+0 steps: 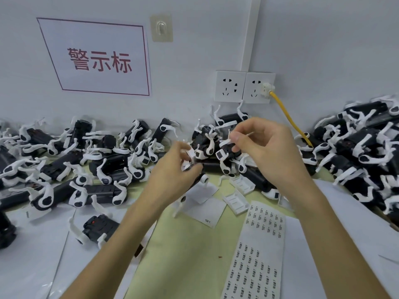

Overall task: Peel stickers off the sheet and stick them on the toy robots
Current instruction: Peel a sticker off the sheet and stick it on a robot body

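Note:
My left hand (177,169) grips a black-and-white toy robot (203,180) above the middle of the table, fingers curled round its white legs. My right hand (265,145) hovers just to its right, thumb and forefinger pinching a thin pale strip (249,134) that looks like a small sticker seen edge-on. The long white sticker sheet (259,251), with rows of small dark stickers, lies flat under my right forearm. Part of the held robot is hidden by my left hand's fingers.
Heaps of toy robots lie at the left (86,162), along the back (218,134) and at the right (364,147). One robot (97,229) lies alone at front left. Two white plastic covers (236,201) and small backing papers (205,210) lie mid-table. A yellow cable (289,117) runs from the wall socket (244,86).

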A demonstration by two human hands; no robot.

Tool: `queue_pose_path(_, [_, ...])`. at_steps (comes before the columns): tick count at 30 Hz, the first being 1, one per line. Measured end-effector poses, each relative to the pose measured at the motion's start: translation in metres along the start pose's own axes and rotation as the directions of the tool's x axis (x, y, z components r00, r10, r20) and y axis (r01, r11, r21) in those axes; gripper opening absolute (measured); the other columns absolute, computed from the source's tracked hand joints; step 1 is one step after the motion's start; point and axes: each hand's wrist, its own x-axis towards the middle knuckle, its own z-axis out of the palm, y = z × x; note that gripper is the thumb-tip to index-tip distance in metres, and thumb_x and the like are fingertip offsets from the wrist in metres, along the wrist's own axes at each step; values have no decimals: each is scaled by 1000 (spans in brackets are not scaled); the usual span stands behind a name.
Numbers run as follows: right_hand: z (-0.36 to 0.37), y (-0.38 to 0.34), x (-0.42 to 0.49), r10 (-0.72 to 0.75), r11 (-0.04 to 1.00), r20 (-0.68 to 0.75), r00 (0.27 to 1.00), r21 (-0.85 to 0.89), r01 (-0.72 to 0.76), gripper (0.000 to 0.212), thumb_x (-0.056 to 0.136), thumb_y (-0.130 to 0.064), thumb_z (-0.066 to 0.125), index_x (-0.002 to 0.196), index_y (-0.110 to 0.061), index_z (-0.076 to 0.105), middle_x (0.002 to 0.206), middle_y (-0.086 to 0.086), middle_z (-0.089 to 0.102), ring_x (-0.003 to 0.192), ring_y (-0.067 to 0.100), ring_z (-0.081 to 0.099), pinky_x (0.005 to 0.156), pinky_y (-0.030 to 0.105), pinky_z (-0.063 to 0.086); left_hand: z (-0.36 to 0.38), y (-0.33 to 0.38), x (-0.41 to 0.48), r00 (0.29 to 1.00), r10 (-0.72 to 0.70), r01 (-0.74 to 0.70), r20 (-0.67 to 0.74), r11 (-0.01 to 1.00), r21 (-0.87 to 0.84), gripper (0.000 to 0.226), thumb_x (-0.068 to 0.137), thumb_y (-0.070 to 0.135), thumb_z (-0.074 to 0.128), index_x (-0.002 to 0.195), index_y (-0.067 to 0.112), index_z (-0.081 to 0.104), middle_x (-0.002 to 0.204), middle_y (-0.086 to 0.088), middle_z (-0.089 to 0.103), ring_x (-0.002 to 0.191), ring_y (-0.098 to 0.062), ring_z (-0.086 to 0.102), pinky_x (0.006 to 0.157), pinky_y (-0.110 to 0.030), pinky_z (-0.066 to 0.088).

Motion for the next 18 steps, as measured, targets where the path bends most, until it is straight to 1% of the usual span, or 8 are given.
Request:
queue_pose_path(2, [-2,0,1,7,998,-32,999,66,-5,5,95,-19,72,91,-22,73,83,-6,75,73,9,71,70,16,52,3,-13,1,989,-87,29,123,911,411,60,91,53,66,139,25,45,126,4,64,116,-21,61,97,-42,50])
queue_pose_path(4, [-2,1,1,9,997,-29,1000,82,-6,7,95,-15,72,93,-21,74,86,-5,75,73,11,72,72,19,53,8,-21,2,963,-184,69,198,875,479,58,91,55,65,137,24,47,119,3,68,109,-22,64,92,-39,52])
queue_pose_path(7, [0,0,0,17,998,7,1000,68,-18,12,95,-13,71,93,-24,74,86,-5,75,74,11,73,75,20,56,13,-30,6,975,-168,85,148,889,450,41,91,45,65,128,29,57,103,8,73,97,-17,68,82,-33,55])
queue_pose_path(9, [0,0,1,14,998,15,1000,58,-15,13,95,-14,71,93,-26,75,86,-7,76,75,10,73,76,21,57,13,-33,9,978,-167,123,125,945,304,36,89,43,68,123,33,60,87,11,75,81,-11,69,71,-28,54])
queue_pose_path(12, [0,-3,0,21,998,37,999,59,-23,15,94,-12,70,94,-26,76,87,-5,76,78,12,73,79,24,58,10,-33,10,970,-174,202,169,964,-171,29,90,36,73,116,28,66,80,9,78,70,-7,69,71,-29,53])
queue_pose_path(15, [2,-4,-1,55,997,60,997,59,-58,18,94,-9,69,94,-24,77,87,-2,77,77,12,73,78,27,59,4,-22,10,921,-110,337,375,709,-620,30,92,29,76,115,10,74,102,-7,76,92,-16,70,93,-41,61])
queue_pose_path(16, [3,-4,-1,66,995,67,996,66,-71,18,94,-8,69,94,-24,77,87,-3,77,77,12,73,78,27,59,3,-16,8,905,-58,364,422,618,-697,33,90,27,78,115,5,74,105,-11,73,98,-21,69,94,-43,60])
queue_pose_path(18, [2,-4,-1,88,990,94,992,101,-97,15,94,-8,69,94,-21,77,88,-4,77,76,10,73,73,22,57,2,-6,6,900,10,361,435,540,-760,36,85,28,78,112,4,75,102,-12,71,103,-26,67,92,-41,61])
